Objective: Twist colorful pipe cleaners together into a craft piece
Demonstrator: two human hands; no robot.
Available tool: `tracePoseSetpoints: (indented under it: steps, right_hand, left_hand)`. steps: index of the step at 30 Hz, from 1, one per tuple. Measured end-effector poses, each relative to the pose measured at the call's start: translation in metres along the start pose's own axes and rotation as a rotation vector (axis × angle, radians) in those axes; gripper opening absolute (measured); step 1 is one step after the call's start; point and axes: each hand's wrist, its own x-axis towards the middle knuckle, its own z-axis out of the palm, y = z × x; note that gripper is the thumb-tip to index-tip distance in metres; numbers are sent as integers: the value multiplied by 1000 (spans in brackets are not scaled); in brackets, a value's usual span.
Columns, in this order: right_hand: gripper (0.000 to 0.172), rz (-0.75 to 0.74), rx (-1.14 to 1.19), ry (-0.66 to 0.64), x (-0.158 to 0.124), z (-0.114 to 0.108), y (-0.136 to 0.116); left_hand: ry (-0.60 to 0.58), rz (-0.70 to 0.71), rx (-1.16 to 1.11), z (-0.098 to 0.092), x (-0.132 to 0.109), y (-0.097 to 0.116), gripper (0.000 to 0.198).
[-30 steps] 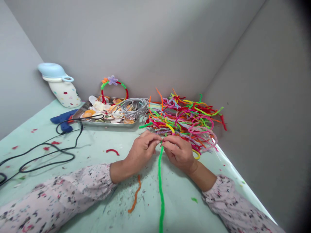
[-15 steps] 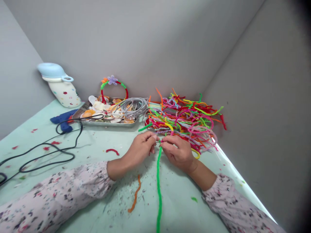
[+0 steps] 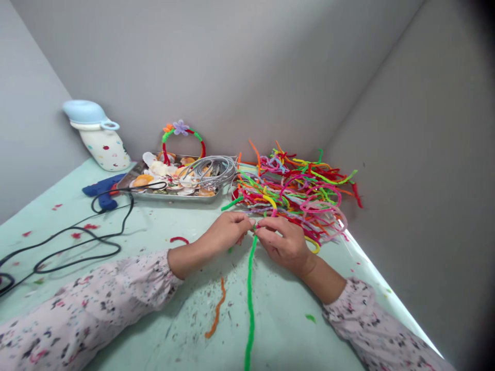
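Note:
Both hands meet near the middle of the table, fingertips almost touching. My left hand (image 3: 224,233) pinches the upper end of a green pipe cleaner (image 3: 251,304), whose long tail hangs down toward the front edge. From the other side my right hand (image 3: 285,242) pinches the same end. A yellow and pink pipe cleaner (image 3: 269,201) rises just above the fingers. What exactly lies between the fingertips is mostly hidden. An orange pipe cleaner piece (image 3: 217,309) lies on the table left of the green one, and a short red piece (image 3: 179,239) is by my left wrist.
Behind my hands spreads a heap of coloured pipe cleaners (image 3: 297,190). Left of it, a metal tray (image 3: 174,198) holds shells and a coil of grey wire (image 3: 216,170). A flower-topped hoop (image 3: 164,149), blue glue gun (image 3: 104,193), black cord (image 3: 96,234) and bottle (image 3: 102,147) are farther left.
My left hand has turned slightly at the pinched end, its wrist shifting a little left. The green tail has swung slightly left at the bottom. My right hand stays nearly still.

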Motion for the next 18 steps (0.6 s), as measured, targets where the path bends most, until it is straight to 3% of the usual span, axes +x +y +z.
tracePoseSetpoints:
  steps: [18]
  right_hand:
    - [23,-14,28,14,1,-1,-1]
  left_hand:
    - [-71,15,9,-5,0,0,37]
